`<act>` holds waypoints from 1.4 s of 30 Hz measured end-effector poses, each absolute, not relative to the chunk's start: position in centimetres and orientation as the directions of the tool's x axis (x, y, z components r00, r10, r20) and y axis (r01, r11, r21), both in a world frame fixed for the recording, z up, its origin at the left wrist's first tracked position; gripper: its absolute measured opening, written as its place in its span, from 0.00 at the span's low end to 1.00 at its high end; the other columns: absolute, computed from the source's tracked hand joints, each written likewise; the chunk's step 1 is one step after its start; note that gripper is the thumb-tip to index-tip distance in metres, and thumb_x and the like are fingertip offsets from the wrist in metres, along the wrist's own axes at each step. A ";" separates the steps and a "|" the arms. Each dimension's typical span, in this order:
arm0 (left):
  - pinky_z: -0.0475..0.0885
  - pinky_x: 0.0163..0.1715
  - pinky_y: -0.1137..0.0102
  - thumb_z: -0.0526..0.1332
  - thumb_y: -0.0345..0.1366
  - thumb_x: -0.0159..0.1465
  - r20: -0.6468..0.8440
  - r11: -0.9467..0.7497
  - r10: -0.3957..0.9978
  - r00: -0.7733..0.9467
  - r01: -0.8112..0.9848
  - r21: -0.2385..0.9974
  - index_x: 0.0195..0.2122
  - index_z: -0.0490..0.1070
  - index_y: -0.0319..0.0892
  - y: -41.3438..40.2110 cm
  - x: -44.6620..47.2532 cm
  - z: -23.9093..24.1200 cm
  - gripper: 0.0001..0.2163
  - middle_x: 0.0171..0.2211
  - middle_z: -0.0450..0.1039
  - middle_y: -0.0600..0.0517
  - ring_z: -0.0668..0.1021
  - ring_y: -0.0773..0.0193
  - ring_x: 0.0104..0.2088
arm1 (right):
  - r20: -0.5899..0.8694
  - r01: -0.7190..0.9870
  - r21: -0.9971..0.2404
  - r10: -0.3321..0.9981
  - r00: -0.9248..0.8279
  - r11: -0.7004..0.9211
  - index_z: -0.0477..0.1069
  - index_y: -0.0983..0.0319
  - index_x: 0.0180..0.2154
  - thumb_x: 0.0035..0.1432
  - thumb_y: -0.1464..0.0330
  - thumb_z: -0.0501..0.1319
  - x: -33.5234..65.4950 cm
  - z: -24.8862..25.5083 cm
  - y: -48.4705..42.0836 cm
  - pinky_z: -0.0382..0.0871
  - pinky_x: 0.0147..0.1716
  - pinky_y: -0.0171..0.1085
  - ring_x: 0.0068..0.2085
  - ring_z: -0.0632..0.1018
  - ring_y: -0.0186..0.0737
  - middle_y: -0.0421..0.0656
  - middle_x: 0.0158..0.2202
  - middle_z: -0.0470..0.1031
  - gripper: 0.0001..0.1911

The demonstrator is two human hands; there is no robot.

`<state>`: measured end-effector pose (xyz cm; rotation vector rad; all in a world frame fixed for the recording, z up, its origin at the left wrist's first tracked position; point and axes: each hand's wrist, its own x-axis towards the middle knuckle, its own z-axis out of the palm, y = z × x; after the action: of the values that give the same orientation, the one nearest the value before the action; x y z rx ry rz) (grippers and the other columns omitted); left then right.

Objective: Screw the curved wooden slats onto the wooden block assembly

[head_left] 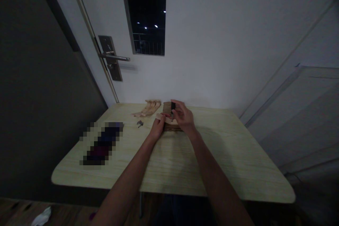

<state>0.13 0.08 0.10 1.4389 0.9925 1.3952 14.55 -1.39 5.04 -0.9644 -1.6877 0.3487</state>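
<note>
Over on the table [246,169], the right hand [186,116] pinched a black handle [173,106], upright, above the pale strip [168,121] gripped from its left end by the left hand [158,126]!

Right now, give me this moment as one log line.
left hand: on pale strip | right hand: holding black-handled tool, tip at strip | table, left of hands: small metal bits, pale pieces

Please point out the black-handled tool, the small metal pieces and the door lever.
Black-handled tool [173,106]: head view, on handle.
Small metal pieces [140,124]: head view, cluster's middle.
Door lever [117,57]: head view, bar's middle.
</note>
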 end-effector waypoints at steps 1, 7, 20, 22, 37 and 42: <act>0.68 0.43 0.66 0.56 0.55 0.60 0.295 -0.295 0.954 0.046 -0.025 0.955 0.35 0.73 0.40 0.0 0.1 0.3 0.21 0.34 0.76 0.49 0.74 0.59 0.38 | 0.661 0.405 -0.669 0.748 -0.061 0.623 0.67 0.54 0.55 0.63 0.61 0.57 14.6 5.0 -1.3 0.79 0.38 0.41 0.41 0.81 0.42 0.44 0.47 0.78 0.19; 0.68 0.42 0.66 0.57 0.57 0.59 0.260 -0.258 0.964 0.058 -0.027 0.966 0.33 0.72 0.41 -0.5 0.2 1.1 0.21 0.33 0.75 0.49 0.74 0.59 0.37 | 0.656 0.372 -0.685 0.753 -0.058 0.626 0.68 0.53 0.55 0.62 0.60 0.58 14.7 5.1 -1.3 0.79 0.36 0.39 0.40 0.81 0.42 0.44 0.44 0.79 0.19; 0.68 0.45 0.65 0.57 0.56 0.59 0.257 -0.256 0.965 0.046 -0.029 0.966 0.33 0.72 0.42 -0.4 0.2 1.0 0.21 0.34 0.76 0.50 0.74 0.58 0.39 | 0.659 0.420 -0.681 0.752 -0.007 0.600 0.69 0.53 0.53 0.59 0.60 0.62 14.5 5.3 -1.5 0.77 0.29 0.35 0.32 0.79 0.37 0.41 0.39 0.79 0.20; 0.68 0.46 0.65 0.57 0.55 0.60 0.266 -0.266 0.963 0.045 -0.019 0.964 0.35 0.73 0.41 -0.5 0.2 0.9 0.20 0.35 0.76 0.49 0.74 0.58 0.40 | 0.657 0.420 -0.680 0.754 -0.016 0.601 0.69 0.53 0.53 0.60 0.60 0.61 14.5 5.4 -1.6 0.77 0.30 0.36 0.33 0.79 0.38 0.42 0.41 0.79 0.20; 0.67 0.46 0.67 0.56 0.55 0.60 0.275 -0.275 0.960 0.054 -0.009 0.961 0.33 0.72 0.42 -0.3 0.2 0.6 0.20 0.33 0.75 0.49 0.74 0.58 0.39 | 0.673 0.417 -0.664 0.739 -0.029 0.620 0.70 0.52 0.55 0.62 0.59 0.58 14.7 5.5 -1.6 0.78 0.37 0.41 0.38 0.81 0.41 0.43 0.46 0.79 0.19; 0.68 0.44 0.66 0.56 0.55 0.60 0.274 -0.273 0.961 0.046 -0.012 0.962 0.32 0.71 0.42 -0.3 0.3 0.7 0.19 0.32 0.75 0.50 0.75 0.59 0.39 | 0.675 0.433 -0.656 0.737 -0.029 0.618 0.70 0.52 0.54 0.61 0.59 0.60 14.5 5.4 -1.5 0.78 0.37 0.39 0.37 0.79 0.40 0.43 0.44 0.78 0.19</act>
<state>0.29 -0.31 0.68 1.4274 1.0255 1.3757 14.51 -1.50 5.41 -0.9795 -1.6605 0.3203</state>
